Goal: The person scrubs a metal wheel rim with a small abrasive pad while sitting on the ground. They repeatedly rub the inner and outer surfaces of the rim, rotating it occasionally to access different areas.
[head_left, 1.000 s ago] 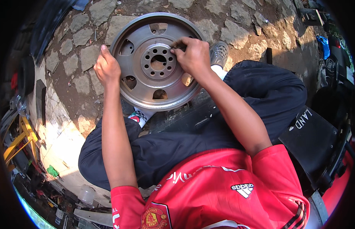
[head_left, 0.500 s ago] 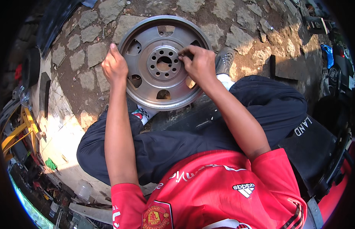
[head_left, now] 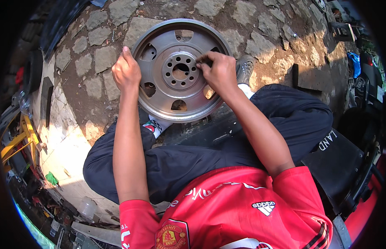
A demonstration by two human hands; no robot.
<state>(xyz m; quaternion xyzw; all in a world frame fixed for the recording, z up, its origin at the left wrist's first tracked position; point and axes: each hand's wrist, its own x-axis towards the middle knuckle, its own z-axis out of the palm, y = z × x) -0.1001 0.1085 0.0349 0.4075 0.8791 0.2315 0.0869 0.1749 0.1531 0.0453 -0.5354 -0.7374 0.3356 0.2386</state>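
A round grey metal flywheel stands tilted in front of me. It has a ring of bolt holes around its centre bore and several larger cut-outs farther out. My left hand grips the left rim, thumb up and fingers mostly hidden behind the edge. Over the right part of the disc, my right hand is closed, its fingertips pinched against the face beside the bolt-hole ring. Whatever those fingers may hold is too small or too hidden to make out.
Stone paving with dirt joints lies beyond the flywheel. My shoe is close to its right edge. A dark block rests farther right. To the left are a yellow metal frame and a clear plastic bottle.
The flywheel and both hands sit slightly lower and farther right in the picture. My left grip on the rim and my right pinch near the bolt holes look the same.
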